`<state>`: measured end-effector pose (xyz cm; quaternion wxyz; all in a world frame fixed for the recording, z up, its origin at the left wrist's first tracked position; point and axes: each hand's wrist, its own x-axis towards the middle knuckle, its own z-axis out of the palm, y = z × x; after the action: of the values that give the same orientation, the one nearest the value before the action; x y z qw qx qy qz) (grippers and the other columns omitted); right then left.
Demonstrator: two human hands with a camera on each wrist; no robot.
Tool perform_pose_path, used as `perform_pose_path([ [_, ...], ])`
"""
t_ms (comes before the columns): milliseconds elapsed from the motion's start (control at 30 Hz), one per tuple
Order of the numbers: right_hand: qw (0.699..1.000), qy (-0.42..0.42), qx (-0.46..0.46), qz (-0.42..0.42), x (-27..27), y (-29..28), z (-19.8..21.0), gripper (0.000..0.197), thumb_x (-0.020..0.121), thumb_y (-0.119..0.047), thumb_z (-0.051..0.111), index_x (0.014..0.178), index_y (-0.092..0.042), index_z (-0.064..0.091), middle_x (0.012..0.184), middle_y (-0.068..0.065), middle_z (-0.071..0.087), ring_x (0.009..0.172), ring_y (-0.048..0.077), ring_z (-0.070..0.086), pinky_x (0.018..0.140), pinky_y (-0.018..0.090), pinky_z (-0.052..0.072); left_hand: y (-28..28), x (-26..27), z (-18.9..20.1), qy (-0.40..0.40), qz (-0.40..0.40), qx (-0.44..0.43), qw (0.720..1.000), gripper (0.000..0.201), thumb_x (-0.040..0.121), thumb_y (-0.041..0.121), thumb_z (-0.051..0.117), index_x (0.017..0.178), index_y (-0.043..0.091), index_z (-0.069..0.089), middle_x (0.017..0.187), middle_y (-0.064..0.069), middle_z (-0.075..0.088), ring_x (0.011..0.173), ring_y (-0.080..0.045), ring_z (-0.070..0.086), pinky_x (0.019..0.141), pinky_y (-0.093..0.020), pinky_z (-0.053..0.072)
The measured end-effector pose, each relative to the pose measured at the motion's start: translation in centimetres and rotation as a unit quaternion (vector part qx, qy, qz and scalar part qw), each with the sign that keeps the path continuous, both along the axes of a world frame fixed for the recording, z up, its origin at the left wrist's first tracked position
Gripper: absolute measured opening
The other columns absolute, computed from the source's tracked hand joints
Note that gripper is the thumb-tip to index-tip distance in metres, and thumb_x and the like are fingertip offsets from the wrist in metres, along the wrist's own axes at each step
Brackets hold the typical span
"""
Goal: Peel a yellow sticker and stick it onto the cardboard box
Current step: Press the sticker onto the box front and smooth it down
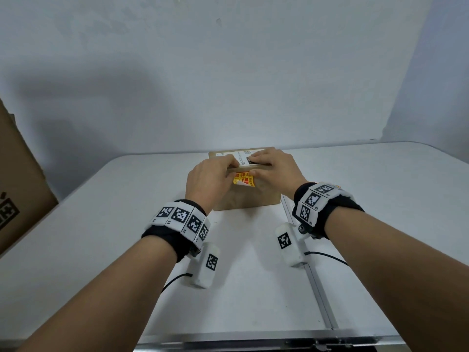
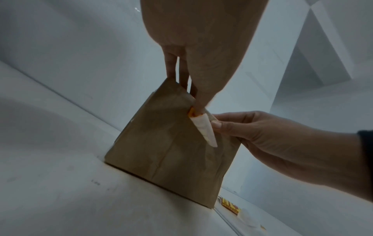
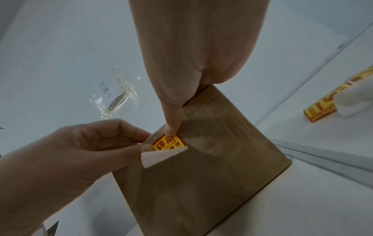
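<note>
A person's two bare forearms reached forward over a white table (image 1: 253,288) toward a small cardboard box (image 1: 250,196) that stood near the middle of it, close to a pale wall. Each wrist wore a black band set with black-and-white square markers. The left hand (image 1: 206,180) rested against the near upper edge of the box, its fingers curled over the top; the right wrist view showed its thumb and fingers pinching the lifted white backing (image 3: 159,157) of a yellow sticker (image 1: 244,180). The sticker, yellow with red printed characters, lay against the box's near face just under the top edge, its upper part against the cardboard and its lower part curling away. The right hand (image 1: 272,166) lay over the top of the box with fairly straight fingers resting on a white shipping label (image 1: 238,156), while its thumb (image 3: 171,123) pressed down on the sticker's upper edge. To the right of the box, on the table, lay a strip of more yellow stickers (image 3: 327,102) with a loose white piece on top. A crumpled bit of clear tape (image 3: 119,95) clung to the wall. A larger brown carton (image 1: 17,179) stood at the far left edge.
</note>
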<state>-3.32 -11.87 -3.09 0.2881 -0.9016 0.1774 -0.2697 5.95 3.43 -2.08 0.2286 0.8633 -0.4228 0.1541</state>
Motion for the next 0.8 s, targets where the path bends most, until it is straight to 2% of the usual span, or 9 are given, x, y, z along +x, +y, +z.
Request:
perform_pose_path([
  [100,1.0,0.002,0.016,-0.004,0.0,0.2,0.1,0.038,0.081,-0.019,0.071,0.119,-0.015,0.068,0.125,0.002,0.061,0.121,0.017,0.053,0.099,0.018,0.036,-1.0,0.0,-0.1,-0.06,-0.044,0.008,0.997,0.029,0.083,0.047,0.06,0.096,0.021,0.06,0.1,0.004,0.062,0.097,-0.021,0.056,0.073,-0.031,0.041],
  [200,1.0,0.004,0.029,-0.004,-0.1,0.1,0.2,0.038,0.082,-0.021,0.07,0.12,-0.015,0.068,0.124,0.003,0.062,0.12,0.016,0.054,0.094,0.013,0.034,-1.9,0.4,0.0,-0.07,-0.055,0.006,0.996,0.038,0.079,0.055,0.06,0.089,0.019,0.057,0.093,0.002,0.059,0.092,-0.021,0.052,0.074,-0.031,0.039],
  [333,1.0,0.013,0.021,0.005,-0.1,0.1,0.2,0.037,0.084,-0.017,0.069,0.12,-0.013,0.067,0.125,0.003,0.062,0.121,0.017,0.054,0.096,0.013,0.033,-1.9,1.3,0.0,-0.065,-0.077,0.011,0.995,0.034,0.079,0.049,0.065,0.089,0.018,0.058,0.093,0.002,0.06,0.091,-0.022,0.052,0.075,-0.032,0.041],
  [433,1.0,0.007,0.026,0.002,-0.1,0.1,0.1,0.037,0.083,-0.017,0.07,0.12,-0.014,0.068,0.127,0.003,0.062,0.122,0.017,0.054,0.099,0.015,0.033,-1.6,1.9,0.2,-0.053,-0.1,0.013,0.994,0.031,0.081,0.045,0.066,0.088,0.016,0.059,0.09,0.003,0.059,0.088,-0.02,0.049,0.071,-0.029,0.039],
  [500,1.0,0.003,0.028,0.0,-0.1,0.1,0.0,0.036,0.083,-0.017,0.07,0.119,-0.014,0.068,0.126,0.003,0.063,0.121,0.016,0.054,0.094,0.01,0.031,-1.2,2.4,0.4,-0.026,-0.12,0.015,0.992,0.028,0.082,0.042,0.067,0.091,0.016,0.062,0.091,0.004,0.06,0.087,-0.015,0.045,0.07,-0.026,0.037],
  [600,0.999,0.002,0.033,-0.004,-0.1,0.1,0.0,0.036,0.083,-0.017,0.07,0.119,-0.014,0.069,0.125,0.002,0.063,0.12,0.015,0.054,0.088,0.003,0.028,-0.4,3.2,0.7,0.025,-0.155,0.012,0.988,0.021,0.083,0.033,0.068,0.098,0.018,0.067,0.098,0.003,0.067,0.091,-0.014,0.048,0.08,-0.033,0.046],
  [700,0.999,0.003,0.032,-0.004,-0.1,0.1,0.0,0.037,0.082,-0.018,0.071,0.119,-0.015,0.068,0.125,0.002,0.062,0.121,0.015,0.052,0.095,0.01,0.03,0.1,3.4,0.9,0.032,-0.162,0.017,0.986,0.022,0.084,0.027,0.067,0.105,0.021,0.067,0.105,0.002,0.069,0.097,-0.015,0.052,0.085,-0.035,0.047],
  [800,1.0,0.002,0.029,-0.007,0.0,0.2,0.0,0.037,0.082,-0.02,0.071,0.119,-0.017,0.068,0.124,0.001,0.062,0.12,0.014,0.053,0.097,0.013,0.032,0.1,3.4,0.7,0.031,-0.156,0.019,0.987,0.022,0.083,0.026,0.066,0.106,0.024,0.066,0.106,0.001,0.068,0.101,-0.016,0.053,0.085,-0.037,0.048],
])
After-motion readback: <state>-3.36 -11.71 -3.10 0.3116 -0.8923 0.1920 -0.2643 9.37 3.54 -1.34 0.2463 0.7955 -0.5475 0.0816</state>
